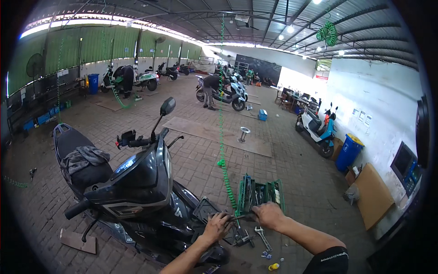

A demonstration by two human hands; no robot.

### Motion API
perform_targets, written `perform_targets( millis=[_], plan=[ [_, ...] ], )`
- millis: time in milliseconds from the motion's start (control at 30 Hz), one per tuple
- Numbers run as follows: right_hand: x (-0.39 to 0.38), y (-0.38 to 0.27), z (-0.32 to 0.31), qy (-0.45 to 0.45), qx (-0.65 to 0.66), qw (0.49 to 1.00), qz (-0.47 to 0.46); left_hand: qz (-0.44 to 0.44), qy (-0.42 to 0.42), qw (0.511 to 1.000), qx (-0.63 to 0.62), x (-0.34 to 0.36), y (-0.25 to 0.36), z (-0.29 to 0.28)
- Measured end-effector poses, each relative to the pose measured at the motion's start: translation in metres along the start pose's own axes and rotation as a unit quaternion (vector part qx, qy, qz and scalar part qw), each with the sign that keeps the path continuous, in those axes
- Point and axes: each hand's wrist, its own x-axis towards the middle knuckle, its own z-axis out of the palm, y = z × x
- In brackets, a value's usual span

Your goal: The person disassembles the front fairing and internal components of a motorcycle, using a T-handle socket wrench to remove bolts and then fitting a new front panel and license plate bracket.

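My left hand [219,226] and my right hand [269,215] are both closed, close together beside the front of a black scooter [141,182]. A thin dark rod-shaped tool [244,217] spans the gap between them; its exact kind is not clear. The right fingers wrap its thicker end, while the left fingers pinch the other end. Just beyond the hands stands an open green toolbox [241,194] full of metal tools. A dark tray-like part [204,210] lies next to the left hand. Below the right hand, an adjustable wrench [263,239] rests on the floor.
A coiled green air hose [222,137] hangs down to the toolbox. A yellow-topped bottle [273,266] and small parts lie near the wrench. A grey cloth [86,160] covers part of the scooter seat. Farther off, people work at other scooters [235,93]; a blue bin [350,151] stands right.
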Motion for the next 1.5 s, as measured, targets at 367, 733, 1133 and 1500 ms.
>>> perform_targets(
  millis=[367, 733, 1133, 1500],
  plan=[
    [0.001, 0.007, -0.012, 0.129, -0.14, 0.969, -0.156, -0.013, -0.006, 1.0, 0.014, 0.002, 0.001, -0.001],
    [0.002, 0.009, -0.035, 0.204, -0.186, 0.927, -0.253, 0.001, 0.015, 0.999, 0.035, 0.005, 0.0, -0.002],
    [0.011, 0.001, -0.024, 0.016, -0.075, 0.992, -0.101, 0.002, 0.004, 1.0, 0.01, 0.007, 0.007, -0.01],
    [0.017, -0.006, -0.009, -0.088, 0.025, 0.996, 0.016, -0.016, -0.014, 1.0, -0.008, 0.007, 0.008, -0.007]
  ],
)
